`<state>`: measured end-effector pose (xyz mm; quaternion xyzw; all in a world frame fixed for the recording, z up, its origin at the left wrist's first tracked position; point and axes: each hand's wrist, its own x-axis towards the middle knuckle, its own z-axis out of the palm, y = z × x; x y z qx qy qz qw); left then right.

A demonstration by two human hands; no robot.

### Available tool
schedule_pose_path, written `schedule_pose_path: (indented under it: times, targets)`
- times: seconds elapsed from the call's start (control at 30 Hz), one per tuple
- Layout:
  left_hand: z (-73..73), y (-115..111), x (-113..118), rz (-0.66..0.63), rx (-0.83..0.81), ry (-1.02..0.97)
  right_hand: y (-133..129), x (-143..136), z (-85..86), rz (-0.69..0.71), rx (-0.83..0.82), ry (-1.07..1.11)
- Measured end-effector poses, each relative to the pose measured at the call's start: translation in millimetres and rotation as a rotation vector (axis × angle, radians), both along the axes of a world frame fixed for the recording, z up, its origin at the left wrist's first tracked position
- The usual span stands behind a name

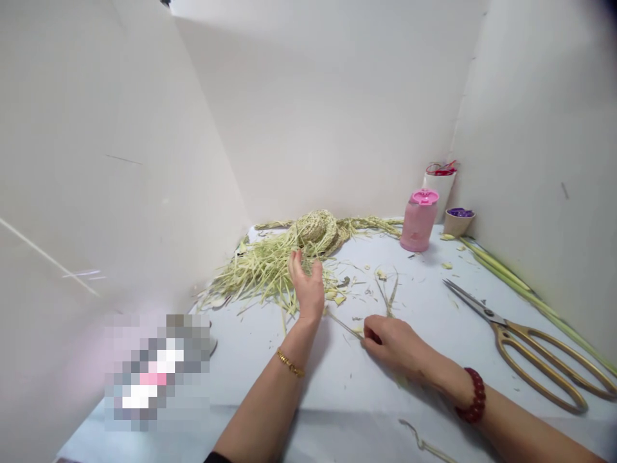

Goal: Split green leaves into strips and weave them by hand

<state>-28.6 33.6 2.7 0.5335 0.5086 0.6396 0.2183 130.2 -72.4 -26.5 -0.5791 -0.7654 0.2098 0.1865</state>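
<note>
My left hand [307, 286] is raised at the near edge of a loose pile of pale green straw [265, 267], its fingers apart and nothing held. Behind it lies a coiled braid of straw [315, 231]. To the right, my right hand [393, 344] is closed in a pinch on a thin straw strand [344, 325], which sticks out leftward toward my left wrist. A forked piece of straw [387, 296] shows just beyond the right knuckles.
Large gold-handled scissors [501, 321] lie at the right, beside long green stalks [525, 292]. A pink bottle [419, 222], a white cup [439, 186] and a small tan cup [457, 223] stand at the back right. A twisted strand [424, 444] lies near the front.
</note>
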Motion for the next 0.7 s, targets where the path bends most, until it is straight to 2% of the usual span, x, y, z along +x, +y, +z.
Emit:
schedule_pose_path:
  times: [0.07,0.17,0.23,0.33,0.43,0.57,0.7]
  targets:
    - [2.0,-4.1,0.5,0.014,-0.018,0.078,3.6,5.4,-0.3,-0.061,0.018,0.028]
    - [5.1,-12.8,3.7,-0.018,0.078,0.16,7.9,13.4,5.3,-0.228,0.053,0.203]
    - [3.5,-17.2,7.6,-0.172,0.038,0.189,8.2,15.0,10.8,-0.308,0.042,0.375]
    - [-3.8,-20.2,15.4,-0.503,-0.206,0.194,6.4,10.6,13.0,-0.29,0.026,0.539]
    - [-8.1,-20.2,21.0,-0.658,-0.334,-0.011,6.6,4.4,5.0,-0.169,0.031,0.524]
    - [-3.6,-17.6,20.2,-0.672,-0.443,-0.407,12.0,4.8,-2.8,-0.097,0.004,0.473]
    - [0.5,-12.5,16.6,-0.671,-0.531,-0.514,18.9,19.8,6.1,-0.076,-0.025,0.478]
